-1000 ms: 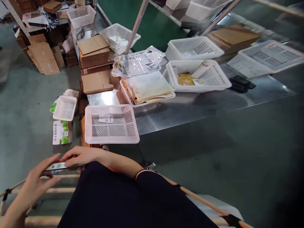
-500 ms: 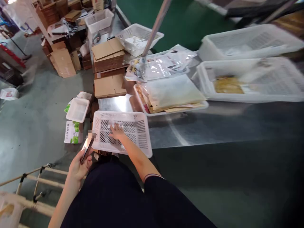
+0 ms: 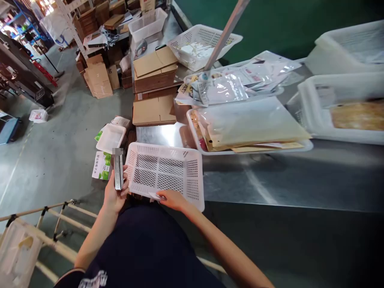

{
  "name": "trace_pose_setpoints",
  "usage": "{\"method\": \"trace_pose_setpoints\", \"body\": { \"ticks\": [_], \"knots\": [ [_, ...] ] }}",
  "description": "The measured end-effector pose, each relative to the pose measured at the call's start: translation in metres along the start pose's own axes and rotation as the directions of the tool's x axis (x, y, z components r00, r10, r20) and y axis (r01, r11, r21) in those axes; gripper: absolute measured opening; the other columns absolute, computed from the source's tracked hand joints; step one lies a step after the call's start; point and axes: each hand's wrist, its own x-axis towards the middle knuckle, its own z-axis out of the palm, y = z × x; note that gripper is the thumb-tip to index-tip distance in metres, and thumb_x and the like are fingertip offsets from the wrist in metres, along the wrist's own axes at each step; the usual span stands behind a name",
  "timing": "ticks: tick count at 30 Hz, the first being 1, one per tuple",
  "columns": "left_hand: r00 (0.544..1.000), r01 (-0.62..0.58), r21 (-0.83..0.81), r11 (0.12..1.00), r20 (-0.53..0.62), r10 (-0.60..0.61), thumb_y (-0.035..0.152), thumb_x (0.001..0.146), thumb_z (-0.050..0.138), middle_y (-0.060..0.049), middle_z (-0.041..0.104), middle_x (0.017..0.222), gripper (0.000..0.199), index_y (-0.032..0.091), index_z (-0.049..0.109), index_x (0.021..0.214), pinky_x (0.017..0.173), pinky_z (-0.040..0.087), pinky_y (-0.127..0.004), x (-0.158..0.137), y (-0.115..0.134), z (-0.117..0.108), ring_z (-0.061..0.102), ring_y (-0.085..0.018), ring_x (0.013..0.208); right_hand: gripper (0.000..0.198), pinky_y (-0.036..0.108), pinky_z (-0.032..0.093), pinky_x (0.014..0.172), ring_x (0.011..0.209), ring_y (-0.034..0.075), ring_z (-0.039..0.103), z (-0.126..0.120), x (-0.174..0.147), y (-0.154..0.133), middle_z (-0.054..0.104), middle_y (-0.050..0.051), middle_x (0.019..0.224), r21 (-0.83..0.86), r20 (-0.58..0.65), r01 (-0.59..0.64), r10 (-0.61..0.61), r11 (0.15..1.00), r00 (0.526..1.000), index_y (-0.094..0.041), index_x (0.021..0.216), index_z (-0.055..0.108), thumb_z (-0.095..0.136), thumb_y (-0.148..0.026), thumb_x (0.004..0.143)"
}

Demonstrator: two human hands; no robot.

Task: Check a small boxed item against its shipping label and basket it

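The left hand (image 3: 115, 194) has its grip closed around a phone (image 3: 118, 173), held upright just left of the white basket (image 3: 166, 174) at the tabletop (image 3: 270, 180) edge. The right hand (image 3: 172, 199) pinches a small white slip (image 3: 156, 196) at the basket's near rim, half out of it. The basket looks otherwise bare, so the picking-out seems nearly done; the slip is not yet clear of the rim

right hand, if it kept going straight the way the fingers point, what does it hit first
The right hand lies at the near rim of the white perforated basket, fingers on a small slip and pointing left. Going on, it would probably meet the left hand holding a narrow box; depth is unclear.
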Motion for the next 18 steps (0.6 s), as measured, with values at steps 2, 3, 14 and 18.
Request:
{"method": "trace_pose_setpoints", "body": {
  "ticks": [2, 3, 14, 18],
  "knots": [
    [0.997, 0.009, 0.052, 0.999, 0.074, -0.013, 0.032, 0.105, 0.054, -0.003, 0.053, 0.082, 0.033, 0.004, 0.064, 0.119, 0.035, 0.033, -0.016, 0.009, 0.005, -0.002, 0.042, -0.007, 0.051, 0.036, 0.046, 0.051, 0.1, 0.104, 0.03, 0.072, 0.001, -0.013, -0.007, 0.076, 0.01, 0.109, 0.049, -0.1, 0.015, -0.01, 0.999, 0.995, -0.018, 0.113, 0.081, 0.051, -0.017, 0.093],
    [0.989, 0.042, 0.064, 0.997, 0.141, -0.051, 0.029, 0.099, 0.065, -0.002, 0.053, 0.082, 0.033, 0.004, 0.064, 0.12, 0.036, 0.035, -0.015, 0.013, 0.009, -0.003, 0.042, -0.006, 0.051, 0.04, 0.049, 0.046, 0.11, 0.112, 0.029, 0.071, 0.002, -0.019, -0.011, 0.075, 0.01, 0.117, 0.071, -0.146, 0.027, -0.016, 0.997, 0.989, -0.02, 0.117, 0.081, 0.048, -0.015, 0.094],
    [0.793, 0.237, 0.193, 0.952, 0.528, -0.305, 0.067, 0.078, 0.084, 0.007, 0.037, 0.065, 0.063, 0.017, 0.064, 0.112, 0.029, 0.013, -0.008, 0.044, 0.037, -0.02, 0.013, 0.002, 0.038, 0.035, 0.045, 0.06, 0.099, 0.112, 0.028, 0.071, -0.028, -0.054, -0.089, 0.073, 0.012, 0.12, 0.498, -0.828, 0.545, 0.181, 0.675, 0.531, -0.024, 0.125, 0.078, 0.06, -0.041, 0.099],
    [0.786, 0.117, 0.223, 0.968, 0.575, -0.227, 0.059, 0.077, 0.089, 0.006, 0.053, 0.072, 0.063, 0.022, 0.065, 0.123, 0.037, 0.037, -0.011, 0.049, 0.042, -0.025, 0.036, 0.0, 0.038, 0.072, 0.048, 0.044, 0.12, 0.147, 0.03, 0.048, -0.041, -0.064, -0.117, 0.047, 0.013, 0.16, 0.5, -0.795, 0.676, -0.021, 0.542, 0.606, -0.028, 0.162, 0.047, 0.07, -0.046, 0.096]
  ]
}}
